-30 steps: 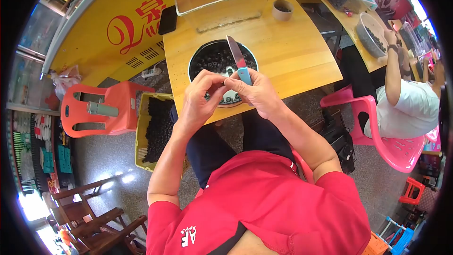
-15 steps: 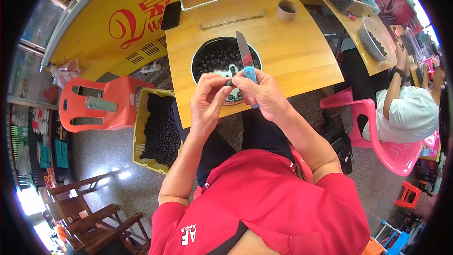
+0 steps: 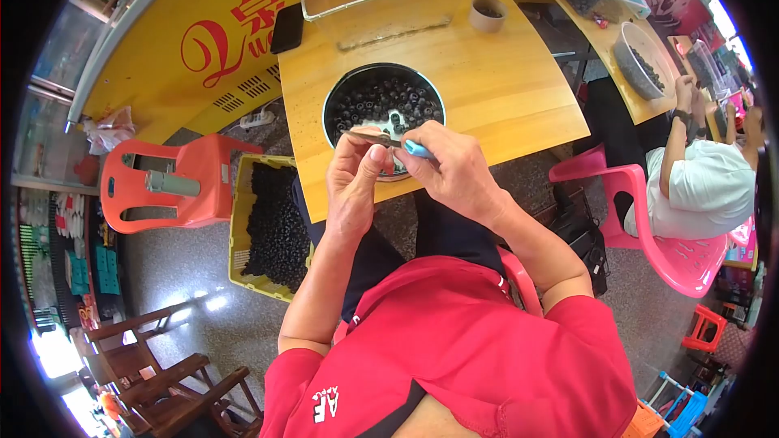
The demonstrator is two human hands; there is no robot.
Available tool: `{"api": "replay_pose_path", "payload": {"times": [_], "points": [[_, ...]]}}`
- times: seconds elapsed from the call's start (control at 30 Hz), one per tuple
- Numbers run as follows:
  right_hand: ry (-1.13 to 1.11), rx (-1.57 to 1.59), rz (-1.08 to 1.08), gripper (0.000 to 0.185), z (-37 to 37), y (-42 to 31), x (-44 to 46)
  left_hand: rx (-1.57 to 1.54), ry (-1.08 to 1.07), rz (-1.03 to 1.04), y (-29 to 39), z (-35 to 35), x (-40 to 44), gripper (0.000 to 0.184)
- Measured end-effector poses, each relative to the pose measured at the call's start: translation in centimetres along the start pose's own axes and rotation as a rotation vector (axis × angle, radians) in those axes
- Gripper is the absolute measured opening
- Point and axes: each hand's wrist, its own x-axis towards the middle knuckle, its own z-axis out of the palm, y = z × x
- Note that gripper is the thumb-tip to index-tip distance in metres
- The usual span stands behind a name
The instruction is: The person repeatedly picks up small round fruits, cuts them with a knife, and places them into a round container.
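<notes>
My right hand is closed on the blue handle of a knife, whose blade points left and lies level across the fingertips of my left hand. My left hand is pinched, thumb against fingers, directly under the blade. A small dark round piece seems to be between those fingers, mostly hidden by the blade and fingertips. Both hands are over the near rim of a round bowl. In it lie many small dark round pieces, with a patch of pale bottom showing.
On the wooden table stand a clear plastic bin, a small cup and a black phone. A yellow crate of dark pieces and an orange chair are left. Another person sits right.
The knife has swung down from upright to level, its blade now across my left fingertips. My right hand has turned over with it. My left hand stays pinched in nearly the same place.
</notes>
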Motion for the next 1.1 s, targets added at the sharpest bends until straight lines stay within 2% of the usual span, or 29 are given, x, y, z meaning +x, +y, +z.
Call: {"api": "replay_pose_path", "payload": {"times": [0.23, 0.53, 0.63, 0.73, 0.83, 0.93, 1.1], "points": [[0.015, -0.155, -0.077, 0.017, -0.2, 0.3, 0.0, -0.018, 0.01, 0.02, -0.2, -0.2, 0.3, 0.018], [0.029, -0.193, -0.102, 0.015, -0.1, 0.5, 0.4, -0.068, -0.06, 0.094, 0.2, -0.6, 0.7, 0.013], [0.056, -0.311, -0.014, 0.013, 0.5, 2.7, 0.4, 0.01, -0.131, 0.157, 1.0, -0.3, 0.3, 0.011], [0.104, -0.197, 0.049, 0.015, 0.1, 2.9, 0.3, 0.031, -0.114, 0.161, 1.6, 0.1, 0.1, 0.01], [-0.071, 0.295, 0.373, 0.021, -0.9, 0.6, 0.7, 0.078, -0.051, 0.149, 1.1, -0.2, -0.1, 0.011], [-0.106, 0.617, 0.424, 0.026, -1.4, -2.2, 1.2, 0.151, -0.037, 0.184, 0.7, -0.1, -0.1, 0.013], [-0.154, 1.035, 0.53, 0.026, -0.4, -2.0, 0.9, 0.231, -0.069, 0.246, 0.6, -0.4, -0.1, 0.014]]}}
